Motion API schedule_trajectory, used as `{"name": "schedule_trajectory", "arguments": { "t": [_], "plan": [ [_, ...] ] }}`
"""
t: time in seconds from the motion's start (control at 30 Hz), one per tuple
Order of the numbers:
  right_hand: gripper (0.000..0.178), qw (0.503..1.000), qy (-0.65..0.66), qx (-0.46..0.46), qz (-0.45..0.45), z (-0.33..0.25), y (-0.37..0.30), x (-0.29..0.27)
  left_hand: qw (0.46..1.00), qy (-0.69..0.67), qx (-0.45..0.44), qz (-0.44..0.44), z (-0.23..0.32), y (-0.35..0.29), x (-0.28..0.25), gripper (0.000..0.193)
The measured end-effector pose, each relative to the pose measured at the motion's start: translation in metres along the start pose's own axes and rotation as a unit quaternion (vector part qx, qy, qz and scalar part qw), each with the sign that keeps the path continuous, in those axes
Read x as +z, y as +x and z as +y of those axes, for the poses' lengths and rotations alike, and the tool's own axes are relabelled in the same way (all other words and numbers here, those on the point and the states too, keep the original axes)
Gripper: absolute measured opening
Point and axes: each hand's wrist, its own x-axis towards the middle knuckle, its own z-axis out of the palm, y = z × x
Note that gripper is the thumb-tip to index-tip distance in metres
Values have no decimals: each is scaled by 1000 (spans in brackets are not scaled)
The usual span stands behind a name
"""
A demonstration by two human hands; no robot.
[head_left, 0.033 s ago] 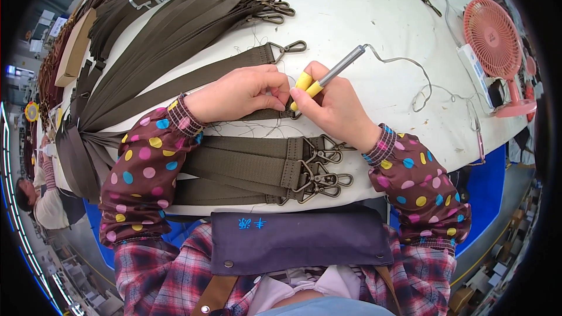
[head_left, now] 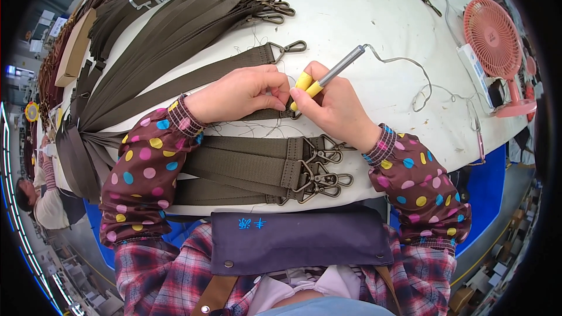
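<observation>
Workshop floor and stacked goods curve round the rim, with a co-worker (head_left: 50, 205) in a pale top seated at the far left. At upper left stands a stiff tan cardboard piece (head_left: 76, 52), straight-edged beside a fanned bundle of flat, ribbed, olive-brown webbing straps (head_left: 170, 29) ending in bronze-toned metal hooks. Lower left of centre, a shorter stack of stitched olive-brown straps (head_left: 246, 167) lies close to the table's near edge, its looped hooks overlapping. Above it, the left hand (head_left: 243, 93) has thumb and fingers drawn together over a strap end (head_left: 263, 116) at the middle of the frame; I cannot tell exactly what they pinch. Loose dark threads curl beneath. Right of centre, the right hand (head_left: 339, 108) is clamped round a slim, pen-shaped grey-and-yellow tool (head_left: 345, 64), its tip slanting down to that strap end, near the left fingertips. From its upper end a thin grey cord (head_left: 404, 59) loops across the smooth white tabletop (head_left: 374, 17), which gives open room up to a white power strip (head_left: 475, 73) and a round pink plastic fan (head_left: 492, 38) near the curved right edge.
</observation>
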Motion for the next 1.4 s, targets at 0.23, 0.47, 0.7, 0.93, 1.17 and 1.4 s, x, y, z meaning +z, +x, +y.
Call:
{"name": "schedule_trajectory", "arguments": {
  "t": [0.23, 0.47, 0.7, 0.93, 1.17, 1.4],
  "plan": [
    [25, 1000, -11, 3, 0, 0, 1, 0, 1000, -9, -15, 22, 1, -1, 2, 10],
    [25, 1000, -19, -2, -1, 0, 1, 0, 1000, 0, -15, 26, 1, -2, 3, 10],
    [25, 1000, -22, -1, 1, -1, 1, 0, 998, -24, -19, 57, -1, -3, 4, 11],
    [25, 999, -2, -10, 48, 0, 5, -1, 973, -145, -155, 88, 3, -5, 6, 11],
    [28, 999, -22, -14, 36, 5, 7, 0, 973, -150, -158, 81, 4, -5, 5, 12],
    [30, 999, -30, -17, 41, 5, 6, -2, 973, -146, -159, 79, 8, -2, 4, 11]
  ]
}}
